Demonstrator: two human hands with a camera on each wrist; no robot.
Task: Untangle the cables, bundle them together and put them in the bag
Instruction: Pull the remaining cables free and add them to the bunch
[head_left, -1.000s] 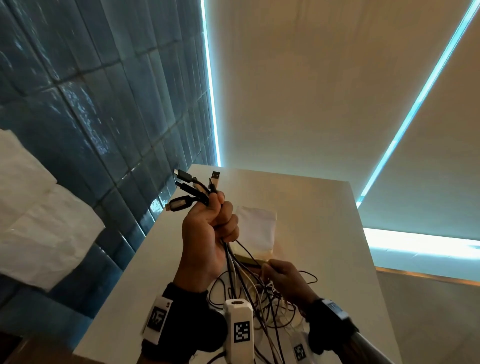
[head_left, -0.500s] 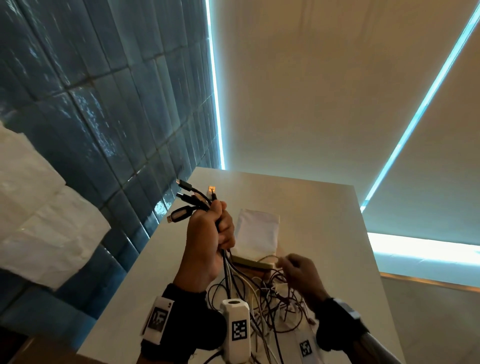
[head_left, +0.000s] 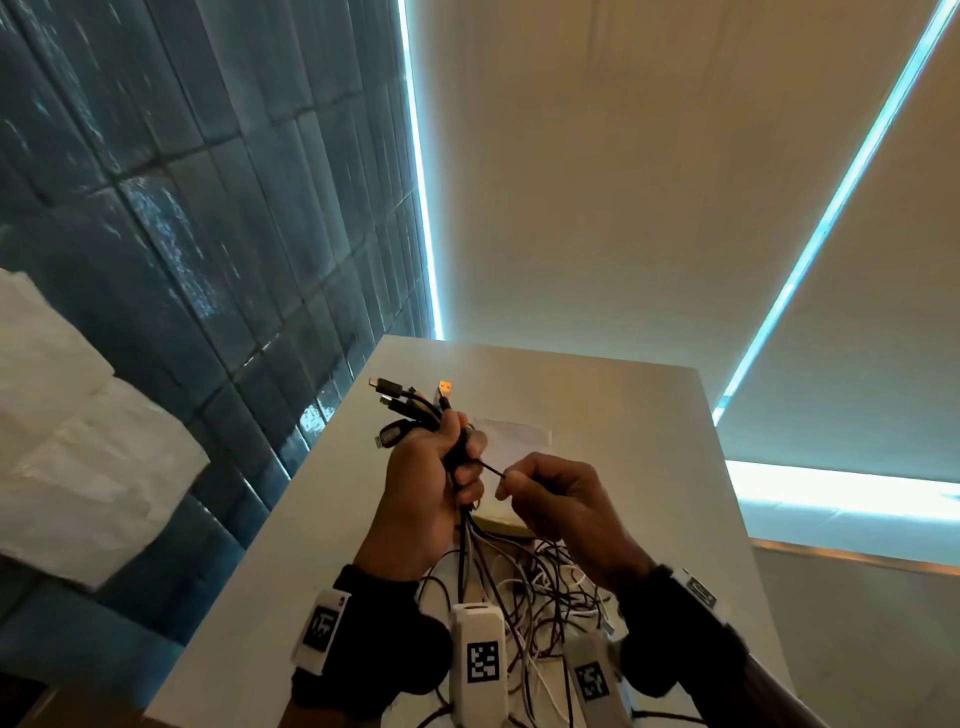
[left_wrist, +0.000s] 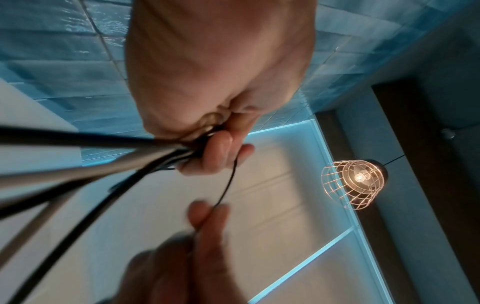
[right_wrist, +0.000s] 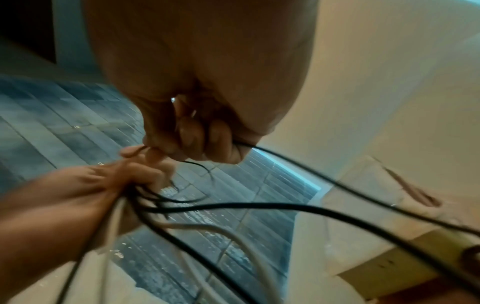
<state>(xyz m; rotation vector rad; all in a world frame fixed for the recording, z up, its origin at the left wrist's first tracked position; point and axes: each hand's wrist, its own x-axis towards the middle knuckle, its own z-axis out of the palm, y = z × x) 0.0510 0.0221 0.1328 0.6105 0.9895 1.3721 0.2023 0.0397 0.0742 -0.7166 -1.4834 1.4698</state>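
My left hand (head_left: 441, 478) is raised above the table and grips a bunch of cables, their plug ends (head_left: 410, 405) fanning out above the fist. Black and white cable lengths hang down from it into a tangle (head_left: 535, 603) on the table. My right hand (head_left: 545, 493) is just beside the left and pinches one thin black cable (head_left: 491, 469) that runs taut into the left fist. The left wrist view shows that thin cable (left_wrist: 228, 185) between the left fingers (left_wrist: 218, 152) and the right fingertips. A white bag (head_left: 514, 441) lies flat on the table behind both hands.
The white table (head_left: 649, 467) runs away from me, with a dark blue tiled wall (head_left: 208, 234) along its left edge. Crumpled white paper (head_left: 78, 441) hangs at the far left. A caged lamp (left_wrist: 353, 181) glows in the left wrist view.
My right hand has risen from the tangle on the table up to the left fist and now pinches a thin black cable there. The left hand still grips the bunch.
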